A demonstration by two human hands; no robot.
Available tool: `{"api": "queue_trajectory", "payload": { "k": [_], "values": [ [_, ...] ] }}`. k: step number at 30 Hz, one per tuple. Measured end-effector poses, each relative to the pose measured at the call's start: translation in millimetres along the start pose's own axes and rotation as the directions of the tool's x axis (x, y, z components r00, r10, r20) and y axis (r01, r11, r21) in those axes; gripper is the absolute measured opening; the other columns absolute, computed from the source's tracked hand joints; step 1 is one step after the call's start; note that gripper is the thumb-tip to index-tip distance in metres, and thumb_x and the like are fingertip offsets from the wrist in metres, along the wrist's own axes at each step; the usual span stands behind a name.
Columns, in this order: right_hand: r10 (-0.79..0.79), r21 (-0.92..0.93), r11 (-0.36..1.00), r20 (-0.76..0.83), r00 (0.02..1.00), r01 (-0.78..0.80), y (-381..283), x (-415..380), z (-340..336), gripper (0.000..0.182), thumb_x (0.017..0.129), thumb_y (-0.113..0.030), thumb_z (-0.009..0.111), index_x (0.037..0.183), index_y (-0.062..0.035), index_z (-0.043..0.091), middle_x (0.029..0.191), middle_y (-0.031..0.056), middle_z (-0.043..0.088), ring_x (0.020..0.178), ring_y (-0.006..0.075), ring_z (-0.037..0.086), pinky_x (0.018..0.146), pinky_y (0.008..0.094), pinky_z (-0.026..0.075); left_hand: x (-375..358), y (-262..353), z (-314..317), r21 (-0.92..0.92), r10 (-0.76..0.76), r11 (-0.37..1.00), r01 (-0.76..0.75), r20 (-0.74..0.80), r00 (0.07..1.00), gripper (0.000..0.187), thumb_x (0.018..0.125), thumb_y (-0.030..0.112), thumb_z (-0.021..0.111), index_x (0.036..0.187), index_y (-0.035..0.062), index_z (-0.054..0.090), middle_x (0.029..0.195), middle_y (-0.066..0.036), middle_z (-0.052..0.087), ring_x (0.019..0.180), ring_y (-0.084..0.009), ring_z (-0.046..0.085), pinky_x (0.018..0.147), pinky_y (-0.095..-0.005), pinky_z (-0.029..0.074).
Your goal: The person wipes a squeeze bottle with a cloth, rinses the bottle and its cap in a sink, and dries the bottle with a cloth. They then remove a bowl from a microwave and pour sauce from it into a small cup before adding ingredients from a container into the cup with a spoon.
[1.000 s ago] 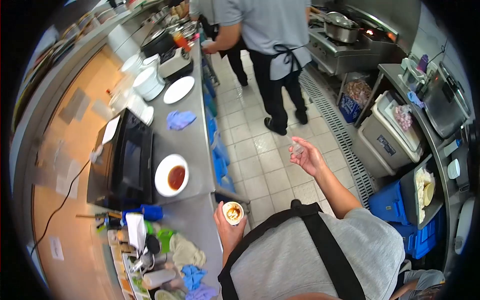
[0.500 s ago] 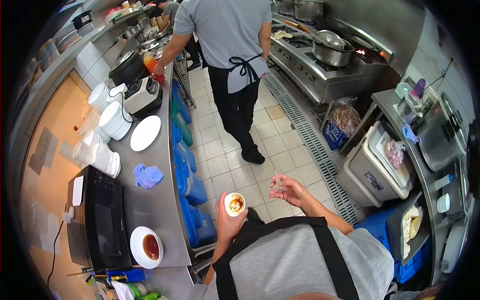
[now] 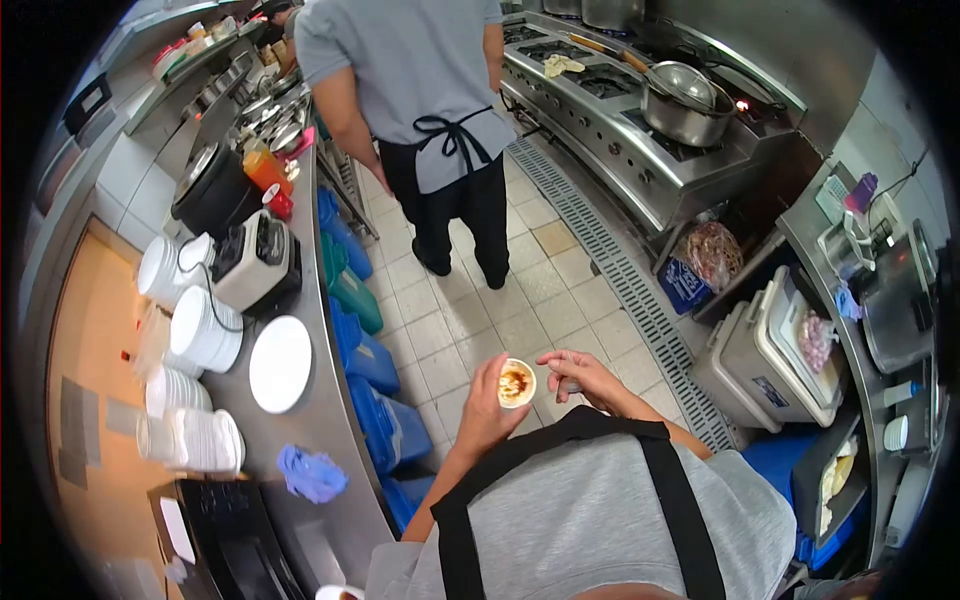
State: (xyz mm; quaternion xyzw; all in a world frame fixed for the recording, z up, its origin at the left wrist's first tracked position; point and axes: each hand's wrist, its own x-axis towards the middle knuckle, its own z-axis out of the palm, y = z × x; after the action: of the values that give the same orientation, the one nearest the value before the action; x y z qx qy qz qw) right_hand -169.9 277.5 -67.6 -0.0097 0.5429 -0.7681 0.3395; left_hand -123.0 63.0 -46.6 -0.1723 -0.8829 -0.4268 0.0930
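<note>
My left hand (image 3: pixel 484 410) is wrapped round a small white cup (image 3: pixel 516 384), held upright over the aisle. Inside the cup are a pale creamy food and a dark brown sauce. Just right of the cup, my right hand (image 3: pixel 585 382) is closed with its fingers bent. A small see-through plastic piece (image 3: pixel 568 386) shows between those fingers; its exact kind cannot be made out. The fingertips of this hand come close to the cup's rim.
A co-worker in a grey shirt (image 3: pixel 405 70) stands ahead in the aisle. The left counter holds stacked white bowls (image 3: pixel 206 330), a white plate (image 3: pixel 281 364), a blue cloth or glove (image 3: pixel 312 474) and a blender base (image 3: pixel 257 262). A stove with a pot (image 3: pixel 686 118) stands right.
My hands have come closer together, the cup moving right toward my right hand. My view has shifted forward. The co-worker has taken their hand off the red thing on the counter.
</note>
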Motion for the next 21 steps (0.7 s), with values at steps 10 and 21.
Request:
{"api": "queue_trajectory", "payload": {
  "k": [10, 21],
  "values": [
    [-0.019, -0.194, 0.980, 0.178, 0.984, 0.054, -106, 153, -82, 0.026, 0.089, -0.015, 0.057, 0.111, -0.0001, 0.055, 0.083, 0.0028, 0.062, 0.062, 0.0087, 0.056, 0.060, 0.0217, 0.045, 176, -51, 22, -0.010, 0.010, 1.000, -0.011, -0.034, 0.999, 0.090, 0.065, 0.017, 0.084, 0.139, 0.0039, 0.034, 0.130, -0.020, 0.047, 0.120, -0.0357, 0.048, 0.098, -0.0422, 0.043],
    [0.065, -0.125, 0.992, 0.317, 0.946, -0.027, -204, 269, -82, 0.031, 0.091, -0.019, 0.059, 0.114, 0.0007, 0.052, 0.080, 0.0075, 0.062, 0.060, 0.0128, 0.057, 0.060, 0.0249, 0.047, 283, -120, 15, -0.866, -0.392, 0.499, 0.037, -0.188, 0.901, 0.088, 0.071, 0.008, 0.078, 0.142, 0.0040, 0.025, 0.134, -0.017, 0.046, 0.122, -0.0255, 0.049, 0.105, -0.0378, 0.039]
  ]
}}
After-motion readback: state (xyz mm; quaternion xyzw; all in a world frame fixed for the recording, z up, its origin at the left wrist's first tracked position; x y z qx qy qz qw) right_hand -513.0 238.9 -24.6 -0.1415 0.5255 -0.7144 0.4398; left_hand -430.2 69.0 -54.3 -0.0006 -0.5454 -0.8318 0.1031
